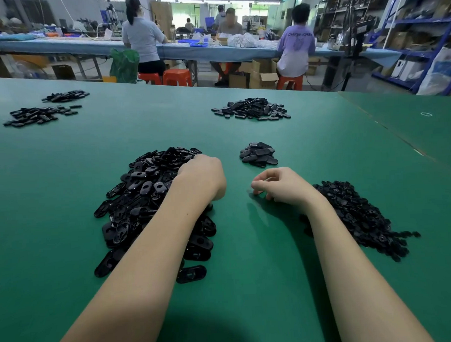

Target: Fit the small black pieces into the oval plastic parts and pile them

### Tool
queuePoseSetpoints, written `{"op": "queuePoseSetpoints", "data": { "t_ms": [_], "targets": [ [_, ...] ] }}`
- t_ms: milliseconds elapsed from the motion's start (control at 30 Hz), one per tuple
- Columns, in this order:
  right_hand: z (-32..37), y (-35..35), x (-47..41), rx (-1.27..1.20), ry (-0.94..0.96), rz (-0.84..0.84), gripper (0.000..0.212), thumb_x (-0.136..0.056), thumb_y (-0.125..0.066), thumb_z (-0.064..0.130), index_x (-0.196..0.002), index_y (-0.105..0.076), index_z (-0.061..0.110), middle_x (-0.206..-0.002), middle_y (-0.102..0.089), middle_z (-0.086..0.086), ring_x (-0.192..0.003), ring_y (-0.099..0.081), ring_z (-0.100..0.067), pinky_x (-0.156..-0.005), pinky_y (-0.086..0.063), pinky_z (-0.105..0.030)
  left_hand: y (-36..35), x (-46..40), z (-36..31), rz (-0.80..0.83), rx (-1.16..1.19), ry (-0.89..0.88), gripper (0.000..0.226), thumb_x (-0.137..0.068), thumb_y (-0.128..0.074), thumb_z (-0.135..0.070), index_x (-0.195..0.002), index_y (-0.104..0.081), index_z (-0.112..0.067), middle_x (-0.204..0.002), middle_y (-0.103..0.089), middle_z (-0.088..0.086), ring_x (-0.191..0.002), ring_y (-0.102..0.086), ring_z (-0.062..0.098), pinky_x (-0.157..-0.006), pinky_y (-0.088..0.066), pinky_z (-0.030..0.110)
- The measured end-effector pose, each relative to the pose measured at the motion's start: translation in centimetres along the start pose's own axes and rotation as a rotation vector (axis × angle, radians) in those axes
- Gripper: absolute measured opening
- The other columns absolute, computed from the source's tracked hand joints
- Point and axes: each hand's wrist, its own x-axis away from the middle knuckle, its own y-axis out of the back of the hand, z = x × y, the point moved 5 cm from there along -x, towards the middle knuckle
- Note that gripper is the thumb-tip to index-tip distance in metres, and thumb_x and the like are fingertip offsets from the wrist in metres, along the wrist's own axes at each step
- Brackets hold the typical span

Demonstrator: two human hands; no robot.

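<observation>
A large heap of black oval plastic parts (143, 199) lies on the green table (68, 227) at centre left. My left hand (201, 179) reaches into the top right of that heap with its fingers curled down among the parts; what they hold is hidden. A heap of small black pieces (361, 217) lies at the right. My right hand (281, 184) hovers just left of it above bare table, fingers loosely curled, with nothing visible between them. A small pile of fitted ovals (258, 154) sits beyond my right hand.
Another pile of black parts (251, 109) lies farther back at centre, and two flatter piles (41, 116) at the far left. A seam (397, 136) in the table runs along the right. Several people sit at a long bench behind the table.
</observation>
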Motion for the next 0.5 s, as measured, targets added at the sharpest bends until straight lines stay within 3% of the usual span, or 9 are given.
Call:
{"op": "queuePoseSetpoints", "data": {
  "t_ms": [100, 200, 300, 367, 500],
  "targets": [
    [0.2, 0.3, 0.5, -0.021, -0.008, 0.011, 0.009, -0.093, -0.071, 0.028, -0.096, -0.072, 0.02, -0.086, -0.078, 0.007, -0.058, -0.061, -0.004, -0.059, -0.048, -0.017, 0.0, -0.6, -0.8, -0.037, 0.236, -0.065, 0.021, -0.083, -0.052, -0.01, -0.101, -0.061, -0.017, -0.109, -0.061, 0.008, -0.093, -0.062, 0.027, -0.073, -0.052, 0.032],
    [0.5, 1.4, 1.2, -0.025, -0.022, 0.02, 0.009, -0.096, -0.069, 0.028, -0.099, -0.071, 0.019, -0.09, -0.078, 0.004, -0.054, -0.063, -0.003, -0.051, -0.047, -0.015, -0.9, -1.0, -1.8, -0.009, 0.673, -0.099, 0.015, -0.083, -0.066, -0.02, -0.091, -0.065, -0.033, -0.098, -0.07, 0.002, -0.079, -0.069, 0.018, -0.061, -0.051, 0.024],
    [0.5, 3.7, 1.7, 0.063, -0.029, -0.041, 0.01, -0.097, -0.067, 0.03, -0.098, -0.072, 0.021, -0.091, -0.078, 0.007, -0.059, -0.065, -0.005, -0.054, -0.045, -0.018, -2.9, -1.3, -2.8, 0.053, 1.188, -0.063, 0.008, -0.083, -0.076, -0.017, -0.088, -0.072, -0.022, -0.084, -0.074, 0.008, -0.062, -0.064, 0.012, -0.064, -0.058, 0.025],
    [0.2, 5.3, 2.1, 0.137, -0.039, -0.09, 0.011, -0.096, -0.066, 0.029, -0.095, -0.074, 0.021, -0.09, -0.078, 0.009, -0.063, -0.066, -0.008, -0.059, -0.045, -0.022, -4.4, -1.4, -3.5, 0.127, 1.498, -0.005, 0.005, -0.088, -0.074, -0.01, -0.088, -0.07, -0.013, -0.073, -0.072, 0.01, -0.052, -0.063, 0.007, -0.052, -0.052, 0.016],
    [-0.9, 7.9, 2.7, 0.303, -0.104, -0.15, 0.01, -0.091, -0.068, 0.026, -0.085, -0.076, 0.026, -0.082, -0.077, 0.005, -0.07, -0.066, -0.011, -0.066, -0.047, -0.025, -6.1, -1.7, -3.9, 0.152, 1.787, 0.068, 0.003, -0.091, -0.07, -0.004, -0.093, -0.071, -0.005, -0.077, -0.074, 0.011, -0.06, -0.071, 0.011, -0.056, -0.055, 0.015]
  ]
}}
